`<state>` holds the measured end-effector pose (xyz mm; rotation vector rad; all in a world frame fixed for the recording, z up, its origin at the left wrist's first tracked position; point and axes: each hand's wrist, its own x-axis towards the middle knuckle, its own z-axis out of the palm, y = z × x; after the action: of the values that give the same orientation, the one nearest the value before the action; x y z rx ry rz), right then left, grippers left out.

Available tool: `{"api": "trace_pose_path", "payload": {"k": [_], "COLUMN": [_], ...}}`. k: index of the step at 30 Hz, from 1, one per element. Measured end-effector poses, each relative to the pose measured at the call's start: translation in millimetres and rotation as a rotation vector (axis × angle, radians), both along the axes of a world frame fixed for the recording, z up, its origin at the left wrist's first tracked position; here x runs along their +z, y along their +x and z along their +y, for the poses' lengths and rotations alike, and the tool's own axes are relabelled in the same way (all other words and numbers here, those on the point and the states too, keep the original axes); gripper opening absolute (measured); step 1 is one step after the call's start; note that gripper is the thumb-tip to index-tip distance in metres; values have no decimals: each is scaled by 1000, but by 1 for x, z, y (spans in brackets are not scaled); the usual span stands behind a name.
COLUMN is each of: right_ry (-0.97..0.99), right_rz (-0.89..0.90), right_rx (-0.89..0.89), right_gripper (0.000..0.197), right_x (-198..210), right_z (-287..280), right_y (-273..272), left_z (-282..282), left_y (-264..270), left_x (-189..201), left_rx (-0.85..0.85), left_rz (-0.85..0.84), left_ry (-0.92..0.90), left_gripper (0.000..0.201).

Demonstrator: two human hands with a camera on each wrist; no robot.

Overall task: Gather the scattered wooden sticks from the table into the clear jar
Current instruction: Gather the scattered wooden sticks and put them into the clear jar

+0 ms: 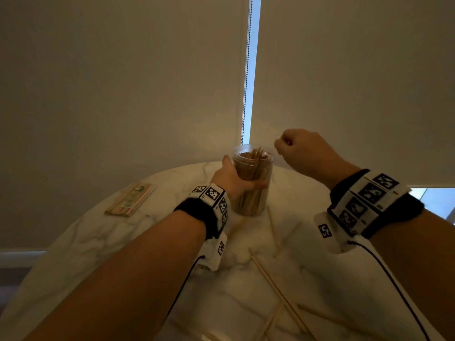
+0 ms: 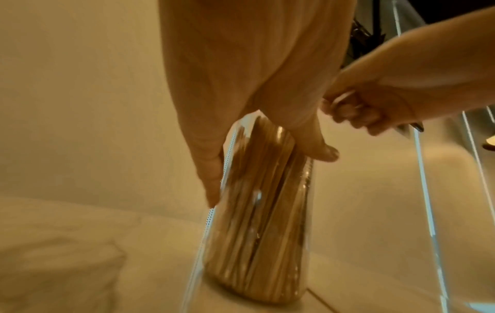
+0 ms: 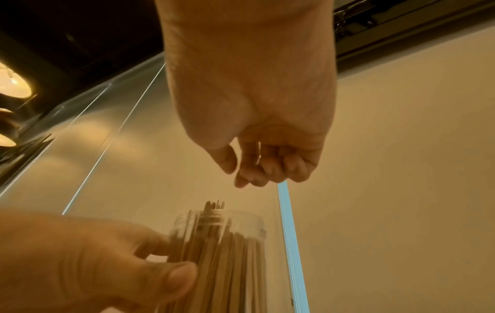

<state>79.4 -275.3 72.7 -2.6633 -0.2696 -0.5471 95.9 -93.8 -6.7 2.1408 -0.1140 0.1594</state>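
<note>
The clear jar (image 1: pixel 253 183) stands on the marble table (image 1: pixel 128 247), packed with upright wooden sticks (image 3: pixel 214 243). My left hand (image 1: pixel 234 180) grips the jar's side, thumb in front and fingers behind (image 2: pixel 211 169). My right hand (image 1: pixel 293 146) hovers just above and to the right of the jar's mouth, its fingers curled (image 3: pixel 257 169). A thin pale stick (image 3: pixel 259 152) shows pinched between them; most of it is hidden. Several loose sticks (image 1: pixel 278 289) lie on the table near me.
A flat pack of sticks (image 1: pixel 129 199) lies at the table's left edge. Beige roller blinds hang behind the table, with a bead chain (image 1: pixel 247 70) in the bright gap between them. Cables run from both wrist bands.
</note>
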Motion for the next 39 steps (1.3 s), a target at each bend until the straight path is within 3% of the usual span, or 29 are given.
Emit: {"api": "trace_pose_path", "payload": {"k": [2,4,6,9,16,23,27,29,32,35,37,39], "right_ry": [-128,-244,-223,-317,-468,-500,-508,-512,-424,-119,210,451], "right_rz": [154,449,693,765,720,690,691,670,650,656,621,553], "right_rx": [-93,-150,-192,-166,-94,-132,-91,-67,-80,-84,-21,94], "right_gripper": [35,47,66,75,34,17,14,24,12,17,11,13], "right_x": [-18,-44,-66,-84,-81,-82,-88,-93,-88,-74,-62,-49], "right_z": [-13,-16,-11,-4,4,-6,-12,-16,-21,-27,-25,-15], "right_y": [-13,-20,-29,-39,-52,-84,-104,-110,-118,-121,-129,-141], "left_z": [13,28,39,45,41,35,29,26,28,32,31,20], "left_y": [-12,-29,-45,-62,-84,-94,-100,-102,-104,-106,-115,-130], "left_x": [3,7,5,-10,-26,-31,-33,-32,-25,-11,0,12], "left_rx": [-43,-99,-178,-229,-239,-218,-216,-202,-130,-61,-53,-79], "left_rz": [81,206,324,359,269,256,247,217,201,158,156,211], "left_ry": [271,571,780,954,842,961,1068,1104,1017,785,507,65], "left_gripper": [114,99,81,68,27,31,35,37,37,25,24,26]}}
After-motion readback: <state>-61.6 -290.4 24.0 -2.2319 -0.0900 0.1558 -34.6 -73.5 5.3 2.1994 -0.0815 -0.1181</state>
